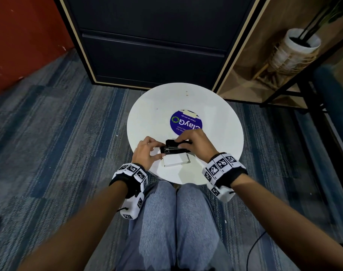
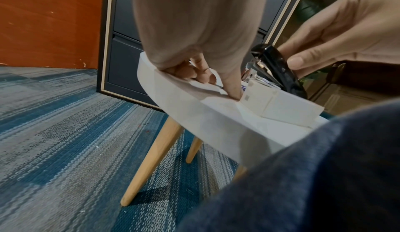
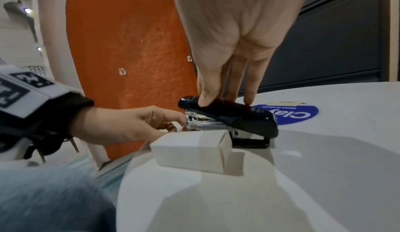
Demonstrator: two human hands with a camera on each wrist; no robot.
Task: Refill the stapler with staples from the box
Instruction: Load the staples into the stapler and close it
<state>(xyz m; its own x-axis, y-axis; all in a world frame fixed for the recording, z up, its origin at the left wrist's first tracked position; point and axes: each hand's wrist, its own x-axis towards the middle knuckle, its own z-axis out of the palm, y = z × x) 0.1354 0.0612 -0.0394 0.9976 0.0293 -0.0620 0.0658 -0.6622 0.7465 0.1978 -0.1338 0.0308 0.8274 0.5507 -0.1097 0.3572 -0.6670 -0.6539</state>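
Observation:
A black stapler (image 1: 174,146) sits on the round white table (image 1: 147,114), just behind a closed white staple box (image 1: 176,160). My right hand (image 1: 196,142) grips the stapler's (image 3: 229,114) black top from above, fingers along it and thumb on its side. The top is tilted up over the shiny metal magazine. My left hand (image 1: 147,151) is at the stapler's front end with curled fingers. Its fingertips (image 3: 173,126) reach the magazine's mouth, and one digit (image 2: 234,88) presses down beside the box (image 2: 281,104). Whether it pinches anything is hidden.
A round blue sticker (image 1: 186,122) lies on the table behind the stapler. A dark cabinet (image 1: 153,42) stands beyond the table, with a shelf holding a white plant pot (image 1: 299,47) to its right. My knees in jeans (image 1: 176,222) are under the near rim.

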